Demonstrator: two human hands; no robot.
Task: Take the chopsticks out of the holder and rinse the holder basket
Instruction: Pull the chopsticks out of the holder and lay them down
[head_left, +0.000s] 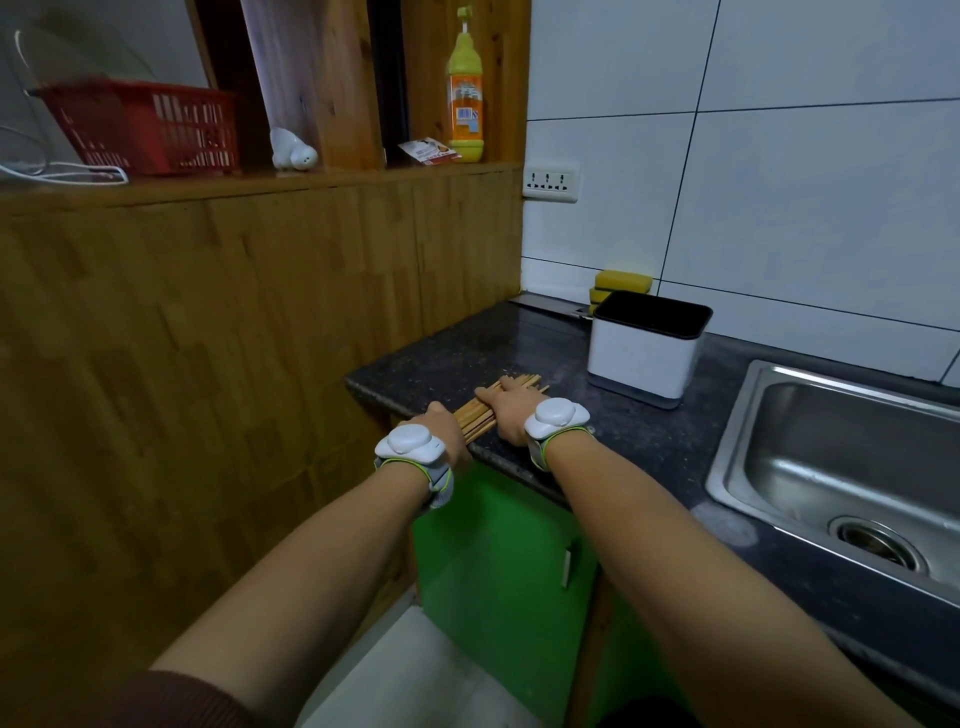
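Chopsticks (485, 410) lie bundled on the counter (649, 441), between both hands. Left hand (441, 423) at the near ends, fingers hidden, can't tell the grip. Right hand (506, 410) lies flat on top, fingers straight, pressing, not clamping. Holder (647, 351) stands upright beyond and right of the right hand, well apart, looks emptied; sink (831, 467) further right. Judgement: holder is light rigid plastic, smooth walls, slippery once wet. Take it by the rim or across the narrow sides. Inner basket probably lifts out.

wrists: white rounded trackers (410, 441) on grey straps, yellow-green trim | left sleeve (171, 699): dark maroon, pushed up
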